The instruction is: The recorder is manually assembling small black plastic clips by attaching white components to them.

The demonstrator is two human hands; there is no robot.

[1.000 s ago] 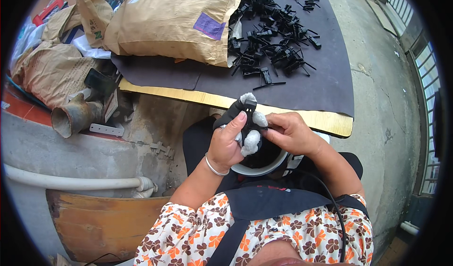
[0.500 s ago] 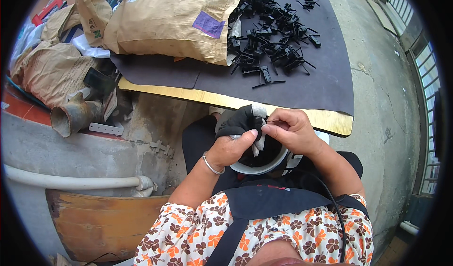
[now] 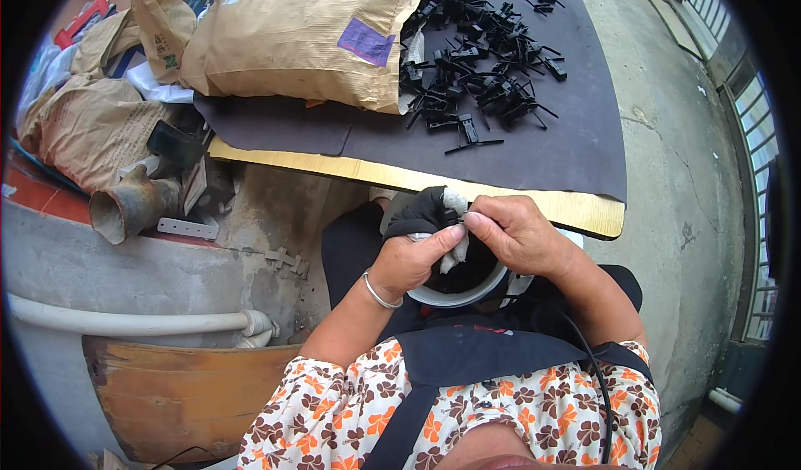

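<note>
Small black part (image 3: 453, 214) pinched between both hands, mostly hidden by fingertips, shape hard to make out; it sits just above a white-rimmed round bowl (image 3: 450, 296) in the lap, bowl contents dark and largely covered by the hands. Left hand (image 3: 410, 261) curled closed around a black and white cloth or glove (image 3: 421, 216), thumb pressed to the part; metal bangle at its wrist. Right hand (image 3: 516, 235) bare, fingers bent, thumb and forefinger closed on the same part from the right side, so the part lies between the two hands at the fingertips. Ahead, a dark felt-like mat (image 3: 567, 136) lies on a yellow board (image 3: 501, 191), with a loose pile of black plastic clips (image 3: 480, 78) on it, thin-stemmed, tangled, individual shapes unclear. Bulging brown paper sack (image 3: 292, 36) with a purple label rests at the mat's left, top cut off by the frame. Rusty flared pipe piece (image 3: 129, 207) on the concrete ledge to the left, white pipe (image 3: 125, 320) below it. Floral sleeve and dark apron at the bottom edge
</note>
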